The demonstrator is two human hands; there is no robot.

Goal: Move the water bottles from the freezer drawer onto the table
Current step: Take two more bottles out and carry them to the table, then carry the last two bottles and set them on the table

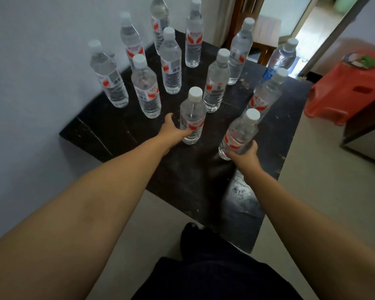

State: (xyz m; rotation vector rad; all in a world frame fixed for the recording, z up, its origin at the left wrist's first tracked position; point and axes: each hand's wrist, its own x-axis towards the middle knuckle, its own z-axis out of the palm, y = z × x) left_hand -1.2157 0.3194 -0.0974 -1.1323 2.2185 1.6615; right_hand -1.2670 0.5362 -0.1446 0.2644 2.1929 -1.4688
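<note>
So there's this black surface [121,135] pushed up against a pale wall, scuffed on top, and it's loaded with clear water bottles, all upright, white caps, red and white labels, all looking full. I count ten standing free on it. The back ones sit near the wall, a few more in the middle, and one at the far right edge has a blue label [280,58] instead.

Two more bottles are in the person's hands at the near side of the bunch. The left bottle [192,116] stands on the surface, and the left hand [174,131] has its grip wrapped around the lower part, thumb out to the side, fingers curled behind it. The right bottle [239,135] tilts a bit toward the right, and the right hand [248,153] holds it low down with fingers curled round the base. Can't tell if that one is touching the surface or just above it.

Off to the right there's a red plastic stool [344,92] sitting on something low, with some small stuff on top of it. Behind the surface is a wooden stool [266,33] by an open doorway. The floor is light tile, and the person's dark trousers [214,276] show at the bottom.
</note>
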